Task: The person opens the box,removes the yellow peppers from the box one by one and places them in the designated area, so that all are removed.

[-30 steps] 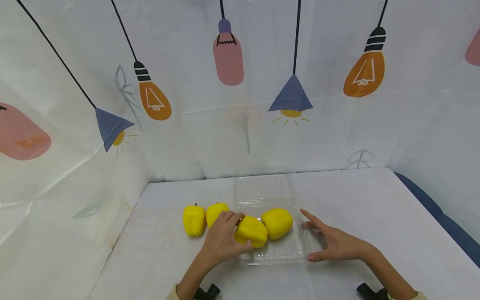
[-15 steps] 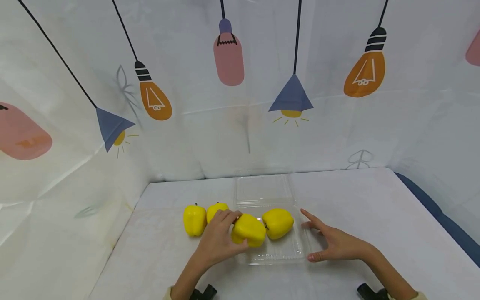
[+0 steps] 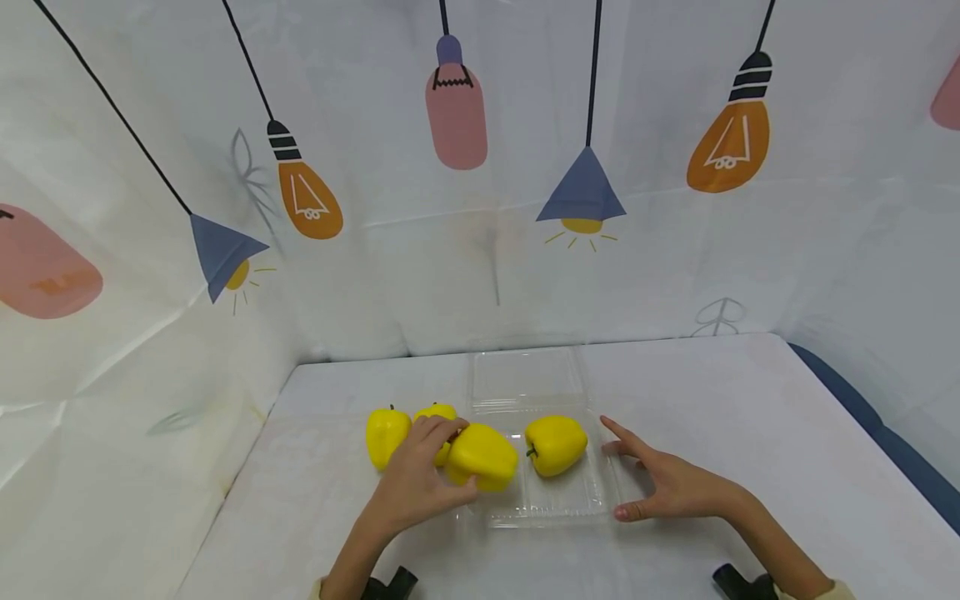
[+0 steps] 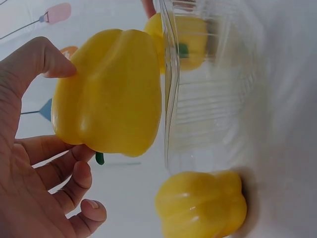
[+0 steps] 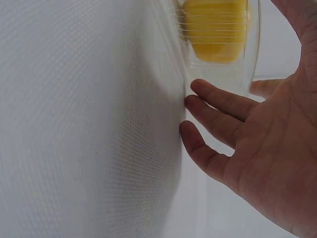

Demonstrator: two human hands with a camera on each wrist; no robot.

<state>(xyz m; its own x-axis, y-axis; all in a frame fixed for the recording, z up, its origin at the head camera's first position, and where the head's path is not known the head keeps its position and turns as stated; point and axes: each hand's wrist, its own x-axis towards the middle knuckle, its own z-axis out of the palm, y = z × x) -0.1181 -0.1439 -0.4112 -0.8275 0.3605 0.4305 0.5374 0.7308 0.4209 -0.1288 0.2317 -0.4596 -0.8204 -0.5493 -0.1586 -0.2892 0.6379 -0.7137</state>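
Note:
My left hand point(image 3: 420, 477) pinches a yellow bell pepper point(image 3: 483, 458) between thumb and fingers over the left edge of a clear plastic clamshell container point(image 3: 573, 502). In the left wrist view the held bell pepper point(image 4: 111, 94) is off the table, beside the container's rim, its green stem at the lower side. A second yellow bell pepper point(image 3: 557, 446) lies inside the container, its stem facing left. By the container's right side stands my right hand point(image 3: 667, 490), fingers and thumb spread, holding nothing. Whether its fingertips touch the container wall, I cannot tell.
Two more yellow bell peppers sit left of the container: one upright pepper point(image 3: 386, 437) and another pepper point(image 3: 435, 411) partly hidden behind my left hand. The container's lid point(image 3: 525, 377) lies folded back toward the wall on the white table point(image 3: 675, 392).
My left hand has moved left with the pepper it holds, widening the gap to the pepper in the container. That pepper's stem now shows. The right hand has stayed in place.

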